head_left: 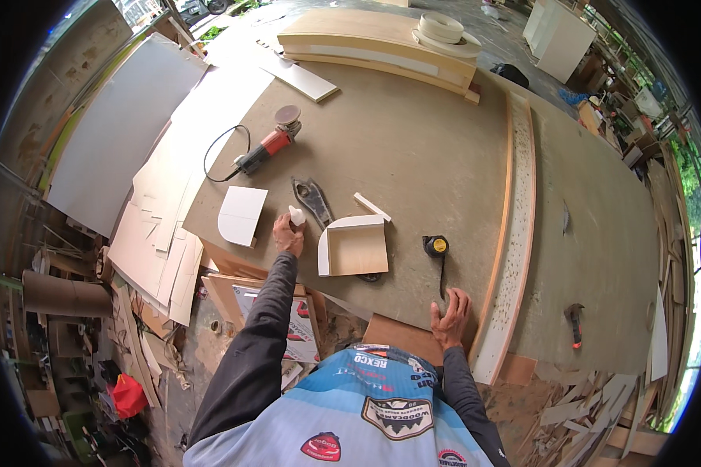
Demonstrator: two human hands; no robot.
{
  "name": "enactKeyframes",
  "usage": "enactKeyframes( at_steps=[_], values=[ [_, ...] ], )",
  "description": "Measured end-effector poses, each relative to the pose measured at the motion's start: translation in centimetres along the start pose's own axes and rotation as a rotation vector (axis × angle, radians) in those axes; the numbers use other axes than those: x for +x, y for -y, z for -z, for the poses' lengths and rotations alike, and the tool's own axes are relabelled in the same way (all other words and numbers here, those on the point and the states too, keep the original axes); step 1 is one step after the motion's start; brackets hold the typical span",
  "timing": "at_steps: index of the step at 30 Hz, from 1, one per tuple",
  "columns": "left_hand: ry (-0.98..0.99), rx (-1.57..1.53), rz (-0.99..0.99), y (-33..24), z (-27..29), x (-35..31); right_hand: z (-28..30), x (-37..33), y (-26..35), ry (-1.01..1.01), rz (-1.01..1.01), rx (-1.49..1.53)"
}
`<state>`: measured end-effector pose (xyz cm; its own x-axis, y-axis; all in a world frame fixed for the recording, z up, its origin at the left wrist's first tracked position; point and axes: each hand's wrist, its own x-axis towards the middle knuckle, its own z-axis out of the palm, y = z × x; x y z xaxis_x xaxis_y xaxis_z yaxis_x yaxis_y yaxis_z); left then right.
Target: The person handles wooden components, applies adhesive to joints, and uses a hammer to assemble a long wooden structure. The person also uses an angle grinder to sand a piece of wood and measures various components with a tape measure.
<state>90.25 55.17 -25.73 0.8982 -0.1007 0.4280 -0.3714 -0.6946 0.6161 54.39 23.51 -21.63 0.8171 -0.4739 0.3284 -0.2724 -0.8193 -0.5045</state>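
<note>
My left hand (288,237) is closed around a small white bottle (296,215) on the workbench. Left of that hand lies a white panel with one rounded corner (241,214). To its right is an open wooden box (357,251) with a white curved side, and a narrow white strip (372,207) rests by the box's far edge. A dark hand plane (311,201) lies just beyond the bottle. My right hand (450,317) rests at the bench's near edge, fingers apart, beside the dark strap of a black and yellow tape measure (436,247).
An angle grinder (269,148) with its cord lies at the far left of the bench. A long speckled strip with wooden edges (510,233) runs along the right, with a hammer (574,325) beyond it. White rolls (442,29) sit on a long wooden piece (358,39) at the back.
</note>
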Motion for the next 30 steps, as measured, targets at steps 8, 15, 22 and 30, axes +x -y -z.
enactKeyframes(
  at_steps=[8,15,22,30],
  values=[
    [-0.005,-0.289,0.299,-0.8,-0.1,-1.3,0.1,0.0,-0.3,-0.001,-0.018,0.023],
    [-0.333,-0.334,0.461,-1.4,3.1,-6.6,3.3,-1.7,-0.5,-0.046,-0.126,0.118],
    [-0.352,-0.368,0.633,-7.5,5.3,-15.9,10.2,-8.1,-4.7,-0.353,-0.401,-0.006],
    [-0.021,-0.388,0.263,-21.6,3.9,-21.7,16.5,-17.4,-16.2,-0.46,-0.907,-0.335]
  ],
)
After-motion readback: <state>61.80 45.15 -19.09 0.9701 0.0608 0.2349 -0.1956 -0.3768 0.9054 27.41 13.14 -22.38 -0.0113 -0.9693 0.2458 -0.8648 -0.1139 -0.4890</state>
